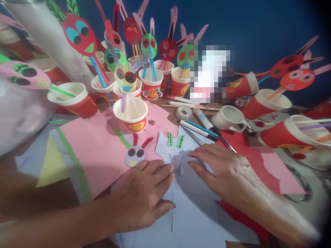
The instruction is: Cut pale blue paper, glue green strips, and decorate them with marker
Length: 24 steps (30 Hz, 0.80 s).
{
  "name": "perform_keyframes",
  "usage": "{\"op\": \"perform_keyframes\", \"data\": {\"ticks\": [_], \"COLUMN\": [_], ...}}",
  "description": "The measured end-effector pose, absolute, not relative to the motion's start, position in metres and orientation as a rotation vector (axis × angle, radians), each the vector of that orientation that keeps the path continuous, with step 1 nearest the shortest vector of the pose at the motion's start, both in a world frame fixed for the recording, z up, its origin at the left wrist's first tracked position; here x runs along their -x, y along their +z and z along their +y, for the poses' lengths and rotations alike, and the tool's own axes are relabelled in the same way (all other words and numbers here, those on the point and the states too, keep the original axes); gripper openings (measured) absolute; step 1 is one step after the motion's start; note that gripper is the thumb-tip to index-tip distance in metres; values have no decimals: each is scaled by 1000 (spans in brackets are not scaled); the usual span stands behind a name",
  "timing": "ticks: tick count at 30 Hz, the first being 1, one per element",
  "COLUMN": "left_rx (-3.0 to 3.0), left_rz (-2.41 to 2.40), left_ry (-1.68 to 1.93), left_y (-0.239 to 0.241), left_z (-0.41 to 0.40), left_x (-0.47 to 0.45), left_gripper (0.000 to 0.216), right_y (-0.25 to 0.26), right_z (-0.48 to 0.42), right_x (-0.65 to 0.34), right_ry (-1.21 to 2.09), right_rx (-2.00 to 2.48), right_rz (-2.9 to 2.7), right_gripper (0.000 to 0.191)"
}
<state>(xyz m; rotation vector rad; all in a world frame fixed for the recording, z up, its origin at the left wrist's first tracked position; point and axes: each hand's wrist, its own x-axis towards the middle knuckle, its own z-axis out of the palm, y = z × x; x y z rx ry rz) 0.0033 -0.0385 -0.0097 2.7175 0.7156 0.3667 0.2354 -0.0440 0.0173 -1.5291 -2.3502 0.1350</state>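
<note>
My left hand lies with its fingers stretched out on light blue paper. A round blue paper face with dark eyes, a yellow mouth and red ears sits just beyond its knuckles. My right hand reaches in from the right, thumb and fingers apart, its fingertips over a loose piece of blue paper. Nothing shows in its grasp. Two small green paper strips with dark marks rest on the blue paper ahead of both hands.
Red and white paper cups bearing paper faces on straws stand along the back and sides. Beyond the hands are a tape roll, a glue tube, markers and a white mug. Pink paper spreads on the left.
</note>
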Motion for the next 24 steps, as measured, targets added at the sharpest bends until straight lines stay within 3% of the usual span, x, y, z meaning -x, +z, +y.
{"op": "perform_keyframes", "data": {"ticks": [19,24], "left_rx": [-2733,-2723], "left_rz": [770,769], "left_ry": [203,229], "left_y": [-8,-7], "left_z": [-42,-41], "left_x": [1,0], "left_gripper": [43,43], "right_y": [2,12], "right_z": [-60,-69], "right_x": [-221,-230], "right_ry": [-107,66], "right_rx": [1283,1220], "right_rz": [-2747,-2629], "right_gripper": [27,25]}}
